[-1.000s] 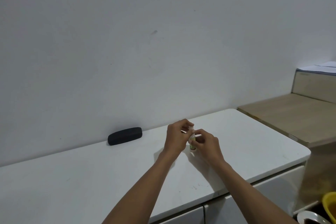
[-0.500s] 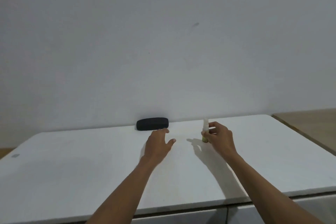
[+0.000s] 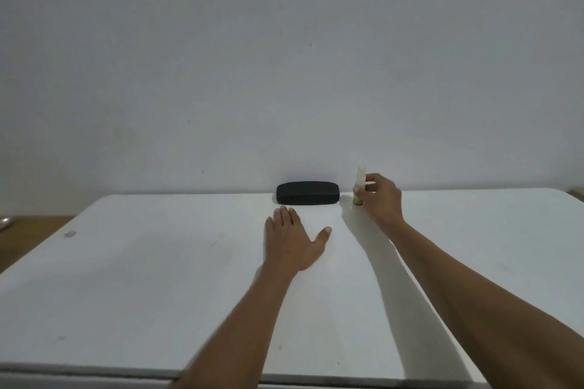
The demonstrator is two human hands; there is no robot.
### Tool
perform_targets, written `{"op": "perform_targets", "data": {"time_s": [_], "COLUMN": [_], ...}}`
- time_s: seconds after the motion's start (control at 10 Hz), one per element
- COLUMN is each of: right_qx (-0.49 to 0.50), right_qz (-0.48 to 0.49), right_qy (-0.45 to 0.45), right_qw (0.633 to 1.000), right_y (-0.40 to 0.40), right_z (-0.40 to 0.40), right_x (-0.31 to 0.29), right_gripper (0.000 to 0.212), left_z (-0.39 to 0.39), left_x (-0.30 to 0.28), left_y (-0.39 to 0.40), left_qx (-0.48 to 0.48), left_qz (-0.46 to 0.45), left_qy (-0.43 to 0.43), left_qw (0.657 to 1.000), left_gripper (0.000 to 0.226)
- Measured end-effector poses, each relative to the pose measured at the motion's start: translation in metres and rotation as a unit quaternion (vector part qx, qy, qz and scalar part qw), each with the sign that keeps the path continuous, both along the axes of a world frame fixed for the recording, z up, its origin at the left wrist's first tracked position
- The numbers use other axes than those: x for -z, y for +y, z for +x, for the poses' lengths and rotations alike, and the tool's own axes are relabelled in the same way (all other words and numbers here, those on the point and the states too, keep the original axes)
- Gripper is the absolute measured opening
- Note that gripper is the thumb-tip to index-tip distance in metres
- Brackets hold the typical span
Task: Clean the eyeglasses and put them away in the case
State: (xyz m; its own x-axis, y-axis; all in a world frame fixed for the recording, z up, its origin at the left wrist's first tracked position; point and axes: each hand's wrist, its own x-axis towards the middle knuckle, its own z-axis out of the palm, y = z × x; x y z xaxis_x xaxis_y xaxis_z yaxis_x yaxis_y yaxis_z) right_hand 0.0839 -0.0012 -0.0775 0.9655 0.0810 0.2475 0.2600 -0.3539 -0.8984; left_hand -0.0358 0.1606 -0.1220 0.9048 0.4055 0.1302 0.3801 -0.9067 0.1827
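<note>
Plain grey wall (image 3: 284,57) behind, smooth white countertop (image 3: 158,278) below. Left hand (image 3: 292,240) flat, fingers straight, just short of matte black oblong case (image 3: 307,193), lid closed. Right hand (image 3: 380,199) pinching slim, upright spray bottle (image 3: 359,188). Eyeglasses nowhere visible. Risk: narrow bottle toppling if released carelessly; hard case possibly sliding on slick top.

Both bare forearms reach forward from the lower edge of the view. The left hand (image 3: 292,241) is stretched palm down, fingers straight and close together, thumb spread out to the right. The right hand (image 3: 380,199) is farther forward and raised at the wrist, its thumb and curled fingers pinching a small spray bottle (image 3: 359,188) upright.
</note>
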Motion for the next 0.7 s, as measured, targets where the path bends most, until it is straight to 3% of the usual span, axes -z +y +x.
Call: {"op": "perform_targets", "data": {"time_s": [0.4, 0.7], "right_qx": [0.002, -0.007], "right_qz": [-0.027, -0.010], "right_qy": [0.014, 0.042], "right_qw": [1.000, 0.999], "right_y": [0.023, 0.000], "right_z": [0.034, -0.006], "right_x": [0.007, -0.013], "right_gripper": [0.033, 0.056], "left_z": [0.001, -0.003], "left_x": [0.000, -0.005], "left_y": [0.001, 0.000], "left_qx": [0.002, -0.008], "left_qz": [-0.007, -0.018], "left_qy": [0.013, 0.003], "left_qw": [1.000, 1.000], "left_gripper": [0.105, 0.106]}}
